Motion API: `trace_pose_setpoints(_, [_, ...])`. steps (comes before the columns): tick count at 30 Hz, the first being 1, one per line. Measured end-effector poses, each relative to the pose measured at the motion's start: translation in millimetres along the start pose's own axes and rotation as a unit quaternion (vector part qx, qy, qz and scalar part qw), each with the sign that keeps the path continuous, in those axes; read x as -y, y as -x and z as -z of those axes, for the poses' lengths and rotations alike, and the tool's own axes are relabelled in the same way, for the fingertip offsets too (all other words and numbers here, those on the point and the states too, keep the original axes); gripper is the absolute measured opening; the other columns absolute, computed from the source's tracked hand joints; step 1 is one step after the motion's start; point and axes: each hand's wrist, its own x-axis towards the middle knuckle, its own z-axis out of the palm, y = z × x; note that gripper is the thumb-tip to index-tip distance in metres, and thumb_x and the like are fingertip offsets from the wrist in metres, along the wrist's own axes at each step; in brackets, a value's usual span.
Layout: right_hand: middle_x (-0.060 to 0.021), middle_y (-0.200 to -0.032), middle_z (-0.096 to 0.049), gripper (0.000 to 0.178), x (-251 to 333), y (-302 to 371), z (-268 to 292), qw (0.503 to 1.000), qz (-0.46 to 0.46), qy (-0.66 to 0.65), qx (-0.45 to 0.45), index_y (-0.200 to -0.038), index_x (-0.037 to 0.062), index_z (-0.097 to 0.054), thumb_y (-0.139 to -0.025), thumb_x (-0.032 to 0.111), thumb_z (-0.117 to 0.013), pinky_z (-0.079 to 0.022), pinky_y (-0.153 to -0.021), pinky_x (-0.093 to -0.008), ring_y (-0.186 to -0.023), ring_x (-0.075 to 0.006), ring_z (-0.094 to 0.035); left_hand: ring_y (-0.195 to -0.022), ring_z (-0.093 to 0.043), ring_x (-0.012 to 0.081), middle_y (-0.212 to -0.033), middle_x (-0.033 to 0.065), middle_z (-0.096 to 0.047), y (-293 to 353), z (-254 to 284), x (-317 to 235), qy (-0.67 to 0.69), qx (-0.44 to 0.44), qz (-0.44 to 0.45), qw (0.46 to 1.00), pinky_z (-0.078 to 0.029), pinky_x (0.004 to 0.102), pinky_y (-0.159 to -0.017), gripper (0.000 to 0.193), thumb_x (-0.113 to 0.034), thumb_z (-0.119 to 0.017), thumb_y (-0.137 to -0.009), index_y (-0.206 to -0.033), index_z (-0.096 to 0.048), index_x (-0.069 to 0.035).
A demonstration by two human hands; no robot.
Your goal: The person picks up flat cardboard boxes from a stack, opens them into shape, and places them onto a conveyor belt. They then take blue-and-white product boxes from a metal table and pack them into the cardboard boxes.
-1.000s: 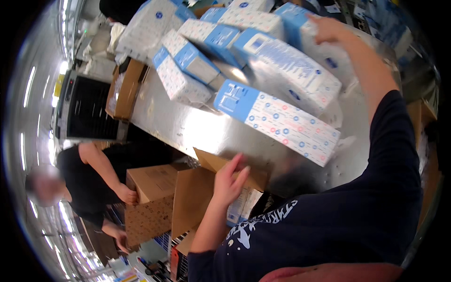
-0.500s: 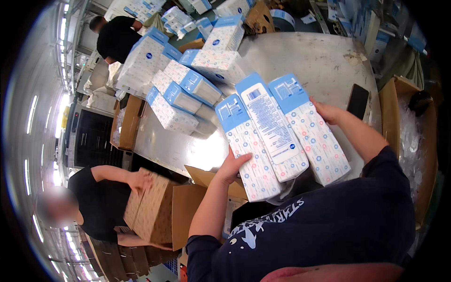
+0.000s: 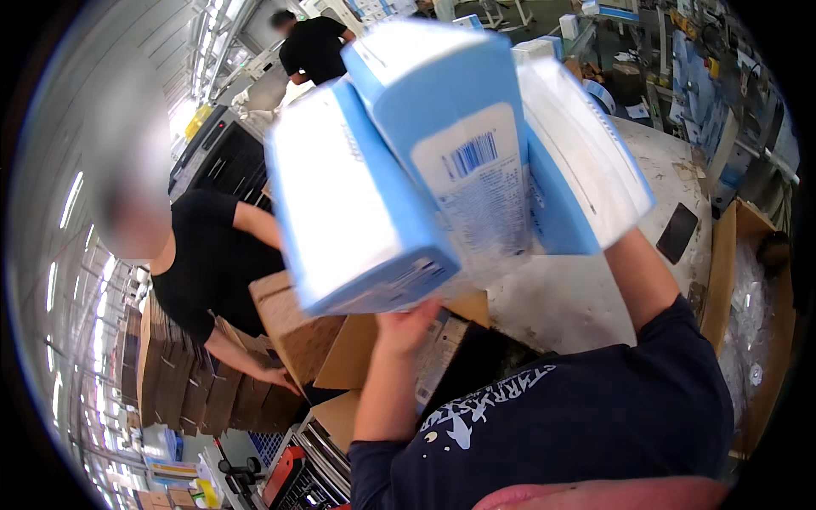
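Three blue-and-white cartons are raised side by side in front of me: a left carton [image 3: 348,204], a middle carton [image 3: 442,110] with a barcode label, and a right carton [image 3: 578,144]. Their ends tilt toward me, slightly smeared by motion. My left hand [image 3: 410,325] grips the left carton from below, its fingers partly hidden under the end. At the other side, my right hand [image 3: 625,244] bears on the right carton; that carton covers its fingers. An opened brown cardboard box [image 3: 348,348] lies below my left hand.
A co-worker [image 3: 212,263] at the left handles a brown cardboard box [image 3: 293,319]. The metal table [image 3: 561,310] carries a black phone [image 3: 677,233]. A box of clear plastic pieces [image 3: 748,314] stands at the right. Stacked cardboard [image 3: 183,374] is behind the co-worker.
My hands have lifted the three cartons up from over the table and tipped their ends toward me. My view has turned left. The co-worker's brown box has shifted lower.
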Motion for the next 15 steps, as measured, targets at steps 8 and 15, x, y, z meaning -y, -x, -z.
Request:
trace_pose_setpoints(8, [-0.0147, -0.13, -0.049, 0.067, -133, 80, -116, 0.94, -0.242, 0.095, 0.219, -0.137, 0.0036, -0.038, -0.093, 0.054, -0.034, -0.041, -0.097, -0.0352, -0.115, -0.0239, -0.052, -0.101, -0.059, 0.0179, -0.113, 0.0096, -0.06, 32, 227, -210, -0.157, 0.052, 0.126, 0.978, -0.048, 0.0334, -0.087, 0.067, -0.032, -0.071, -0.078, -0.127, -0.043, 0.004])
trace_pose_setpoints(15, [-0.0108, -0.105, -0.065, 0.036, -149, 79, -171, 0.849, -0.137, 0.51, -0.022, -0.119, 0.0022, -0.056, -0.089, 0.022, -0.059, -0.047, -0.087, -0.0315, -0.1, -0.0182, -0.061, -0.117, -0.051, 0.0296, -0.129, 0.0122, -0.052, 161, 219, -12, -0.631, 0.195, 0.284, 0.695, -0.04, 0.0459, -0.098, 0.058, -0.029, -0.062, -0.084, -0.135, -0.043, -0.01])
